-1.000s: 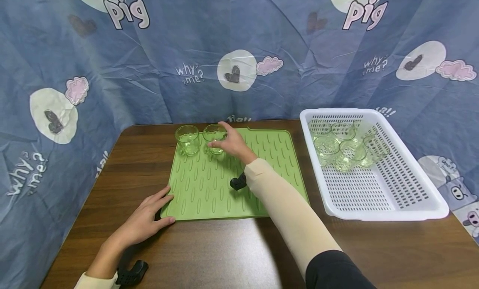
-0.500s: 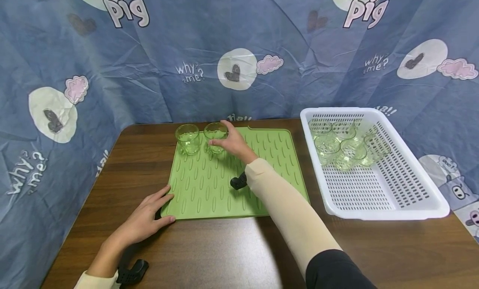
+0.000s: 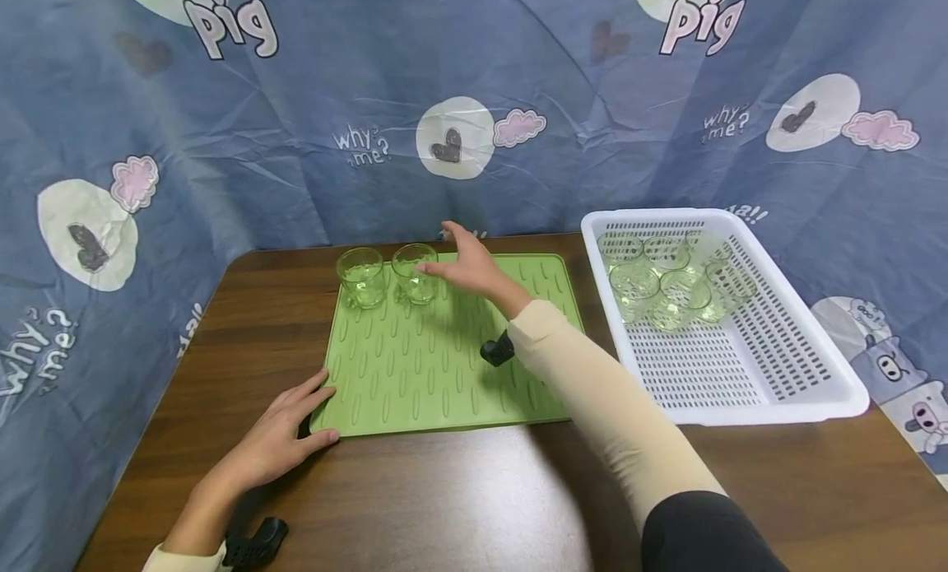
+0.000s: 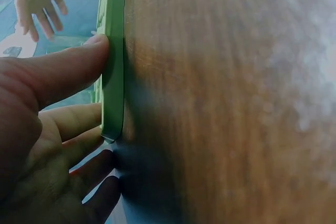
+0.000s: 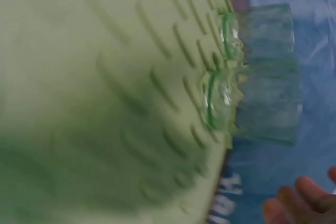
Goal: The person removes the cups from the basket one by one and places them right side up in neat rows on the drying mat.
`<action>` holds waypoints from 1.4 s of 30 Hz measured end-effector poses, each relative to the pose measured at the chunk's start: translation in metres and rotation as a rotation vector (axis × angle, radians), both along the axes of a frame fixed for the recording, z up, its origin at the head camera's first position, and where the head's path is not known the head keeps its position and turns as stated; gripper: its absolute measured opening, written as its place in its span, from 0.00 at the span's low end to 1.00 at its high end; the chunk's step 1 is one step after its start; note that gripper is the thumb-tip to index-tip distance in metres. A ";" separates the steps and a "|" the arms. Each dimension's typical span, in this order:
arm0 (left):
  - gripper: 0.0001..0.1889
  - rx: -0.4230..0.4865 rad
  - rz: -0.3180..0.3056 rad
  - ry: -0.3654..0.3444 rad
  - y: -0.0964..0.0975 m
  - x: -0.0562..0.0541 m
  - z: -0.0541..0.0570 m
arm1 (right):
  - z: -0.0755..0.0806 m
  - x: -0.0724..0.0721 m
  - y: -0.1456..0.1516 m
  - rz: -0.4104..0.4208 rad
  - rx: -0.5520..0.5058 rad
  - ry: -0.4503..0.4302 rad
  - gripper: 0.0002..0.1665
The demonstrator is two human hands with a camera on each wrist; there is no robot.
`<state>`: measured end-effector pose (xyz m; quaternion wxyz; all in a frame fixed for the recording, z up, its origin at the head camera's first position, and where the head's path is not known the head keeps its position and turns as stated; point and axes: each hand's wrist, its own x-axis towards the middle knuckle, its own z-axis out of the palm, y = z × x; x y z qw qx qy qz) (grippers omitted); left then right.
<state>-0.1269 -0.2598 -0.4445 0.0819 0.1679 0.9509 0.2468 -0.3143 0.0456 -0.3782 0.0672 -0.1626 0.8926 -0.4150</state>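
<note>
Two clear green-tinted drinking glasses stand upright side by side at the far left of the green ridged mat (image 3: 422, 374). My right hand (image 3: 477, 263) hovers just right of the right-hand glass (image 3: 412, 286), fingers spread; its thumb tip overlaps the glass in the head view. In the right wrist view, the fingertips (image 5: 296, 203) show apart from both glasses. The left-hand glass (image 3: 363, 282) stands near the mat's far left corner. At the near left corner, my left hand (image 3: 277, 436) touches the mat's edges, with its thumb (image 4: 73, 69) along the front edge and fingers extended.
A white perforated plastic basket (image 3: 748, 416) stands on the table's right side. Several similar glasses (image 3: 670, 296) are grouped toward its back left. The wooden table (image 3: 415, 498) ends at a blue printed cloth (image 3: 296, 169) behind and at the sides.
My right hand has let go of the right-hand glass and moved slightly right, fingers spreading. The glass stays upright on the mat. My left hand keeps its place on the mat corner.
</note>
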 end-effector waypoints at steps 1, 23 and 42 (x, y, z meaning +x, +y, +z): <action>0.37 0.000 -0.002 -0.004 0.000 0.000 -0.001 | 0.004 0.003 0.005 0.023 0.052 0.023 0.52; 0.37 -0.002 0.001 -0.004 0.001 -0.001 0.000 | 0.062 0.048 0.072 0.165 0.212 0.264 0.39; 0.38 -0.026 -0.002 -0.008 0.002 -0.001 0.002 | 0.070 0.057 0.181 -0.044 0.131 0.245 0.37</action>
